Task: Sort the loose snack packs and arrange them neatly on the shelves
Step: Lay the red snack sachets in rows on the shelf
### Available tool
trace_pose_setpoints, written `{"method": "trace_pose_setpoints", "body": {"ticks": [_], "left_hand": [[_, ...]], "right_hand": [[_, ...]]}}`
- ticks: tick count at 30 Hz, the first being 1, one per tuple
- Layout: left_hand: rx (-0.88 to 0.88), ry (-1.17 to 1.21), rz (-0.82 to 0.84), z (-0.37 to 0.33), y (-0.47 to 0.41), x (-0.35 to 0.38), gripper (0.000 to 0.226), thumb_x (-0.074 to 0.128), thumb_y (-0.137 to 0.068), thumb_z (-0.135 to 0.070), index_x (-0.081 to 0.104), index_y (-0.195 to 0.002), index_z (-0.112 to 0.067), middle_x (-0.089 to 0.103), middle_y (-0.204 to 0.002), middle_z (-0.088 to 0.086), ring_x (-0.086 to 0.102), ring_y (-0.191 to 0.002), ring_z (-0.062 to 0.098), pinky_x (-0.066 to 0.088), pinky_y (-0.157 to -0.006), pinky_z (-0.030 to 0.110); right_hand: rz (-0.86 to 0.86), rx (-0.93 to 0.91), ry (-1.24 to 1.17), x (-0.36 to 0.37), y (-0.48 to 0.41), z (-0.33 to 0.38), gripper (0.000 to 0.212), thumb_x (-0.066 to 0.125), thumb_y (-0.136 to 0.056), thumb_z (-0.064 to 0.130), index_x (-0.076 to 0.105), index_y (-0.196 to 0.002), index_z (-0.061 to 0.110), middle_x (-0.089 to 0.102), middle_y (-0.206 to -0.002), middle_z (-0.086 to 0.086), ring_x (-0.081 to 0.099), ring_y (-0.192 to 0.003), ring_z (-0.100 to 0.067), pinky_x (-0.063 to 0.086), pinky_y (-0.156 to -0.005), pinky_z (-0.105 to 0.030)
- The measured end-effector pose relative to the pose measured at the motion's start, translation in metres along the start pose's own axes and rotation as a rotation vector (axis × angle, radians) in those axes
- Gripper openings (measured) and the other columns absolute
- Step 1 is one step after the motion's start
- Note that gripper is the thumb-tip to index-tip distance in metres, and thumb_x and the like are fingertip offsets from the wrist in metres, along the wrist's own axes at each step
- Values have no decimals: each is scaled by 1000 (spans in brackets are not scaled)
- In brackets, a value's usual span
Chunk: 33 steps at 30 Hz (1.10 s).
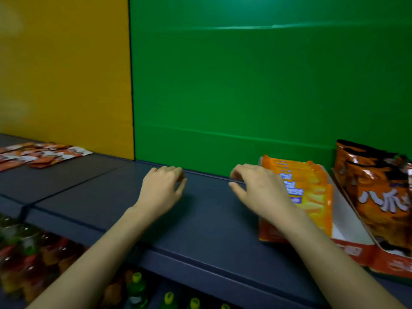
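The orange snack packs (pixel 308 190) stand filed in a display box (pixel 347 219) on the dark shelf (pixel 200 219). Beside them the right hand (pixel 258 188) hovers spread and empty; the left hand (pixel 162 186) is loosely curled, holding nothing. Likely between placements: next, fetching the loose packs (pixel 42 153) lying far left.

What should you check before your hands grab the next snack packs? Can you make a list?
1. Left hand free: ok, fingers curled, holding nothing.
2. Right hand free: ok, open beside the orange packs.
3. Shelf space between the hands: ok, bare.
4. Loose flat packs sorted: not ok, scattered at far left.
5. Orange packs standing in their tray: ok, in a row.
6. Big bags steady: cannot tell, partly cut off.
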State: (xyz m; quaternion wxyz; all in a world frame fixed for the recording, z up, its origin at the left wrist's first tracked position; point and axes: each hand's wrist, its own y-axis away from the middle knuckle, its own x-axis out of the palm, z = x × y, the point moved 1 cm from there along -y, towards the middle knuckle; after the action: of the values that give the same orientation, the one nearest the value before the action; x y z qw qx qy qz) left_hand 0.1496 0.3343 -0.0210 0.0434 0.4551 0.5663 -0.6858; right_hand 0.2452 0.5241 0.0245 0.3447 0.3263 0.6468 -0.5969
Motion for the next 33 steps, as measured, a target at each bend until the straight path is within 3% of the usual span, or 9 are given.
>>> {"method": "trace_pose_setpoints", "body": {"ticks": [11,19,23,28,33], "left_hand": [[-248,-154,65,197,92,-95,23,48,-92,-32,60,-94,-12,67,-98,5,61,-95,27,43,-76,33],[-350,-260,88,335,146,-154,22,49,-90,-34,60,-93,-15,67,-97,1,62,-94,23,42,-67,30],[-399,-291,113,384,158,-168,25,49,-91,-38,60,-95,-16,67,-98,0,62,-94,22,40,-65,30],[-440,-246,110,435,159,-168,25,47,-90,-39,60,-96,-18,67,-94,-3,61,-89,17,49,-68,32],[-474,-248,92,485,144,-151,23,49,-90,-38,59,-92,-18,65,-96,-1,59,-92,19,45,-67,31]], "right_hand": [[98,-211,-270,59,-68,207,27,48,-93,40,55,-115,27,61,-118,9,56,-110,-15,48,-86,-34],[136,-226,-381,99,-115,352,23,51,-91,40,57,-110,27,64,-110,9,59,-103,-16,44,-75,-29],[194,-221,-403,115,-142,399,24,51,-91,40,58,-111,28,64,-110,9,59,-102,-16,44,-76,-30],[241,-169,-412,140,-183,435,24,52,-90,40,61,-109,28,66,-106,8,60,-103,-18,45,-80,-30],[303,-133,-363,172,-236,464,25,52,-90,40,61,-110,27,64,-113,4,57,-109,-22,45,-86,-34]]}}
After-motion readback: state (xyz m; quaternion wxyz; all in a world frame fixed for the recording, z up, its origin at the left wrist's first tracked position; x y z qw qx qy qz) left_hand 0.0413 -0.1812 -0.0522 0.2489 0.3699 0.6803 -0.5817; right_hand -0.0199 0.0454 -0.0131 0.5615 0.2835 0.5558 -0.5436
